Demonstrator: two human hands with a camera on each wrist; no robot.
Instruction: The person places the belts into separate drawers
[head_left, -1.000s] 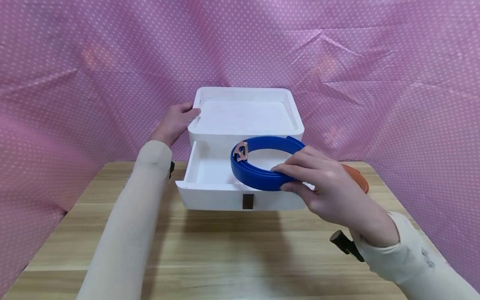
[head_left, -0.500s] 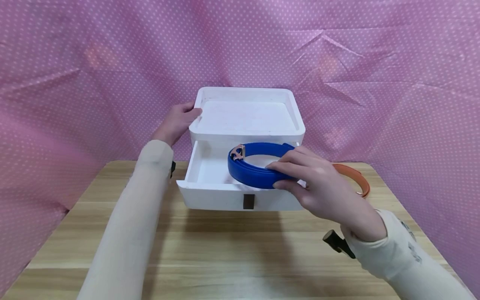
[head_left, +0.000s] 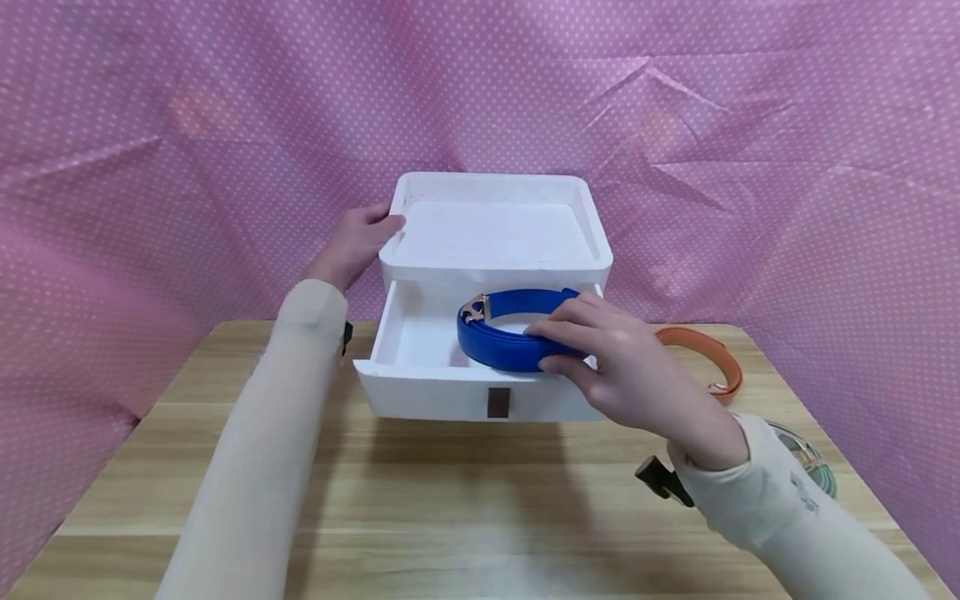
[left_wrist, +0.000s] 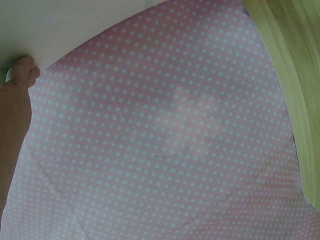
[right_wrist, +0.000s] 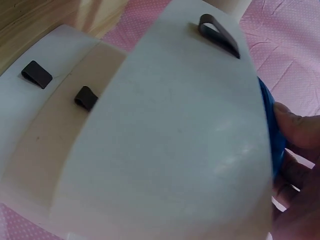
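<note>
A white drawer unit (head_left: 431,273) with a tray-like top stands at the back of the table, its upper drawer (head_left: 427,400) pulled out. At the unit's left side, my left hand (head_left: 348,246) grips the top rim with the thumb over it. My right hand (head_left: 637,375) pinches a coiled blue belt (head_left: 498,346) between thumb and fingers. The belt, with its rose-gold buckle (head_left: 475,309) facing left, is held over the drawer's right part; whether it touches the drawer floor I cannot tell. In the right wrist view, the drawer front (right_wrist: 170,130) hides most of the belt (right_wrist: 271,127).
A coiled orange belt (head_left: 723,358) lies on the wooden table (head_left: 450,517) at the right. Nearer, a coiled green belt (head_left: 825,479) is partly behind the right sleeve. Lower drawers with dark pull tabs (right_wrist: 37,75) show below. Pink dotted cloth (head_left: 495,92) encloses the table.
My right hand has moved left and slightly down with the blue belt, lower over the drawer. More of the orange belt and the green belt has come into sight. My left hand stays put.
</note>
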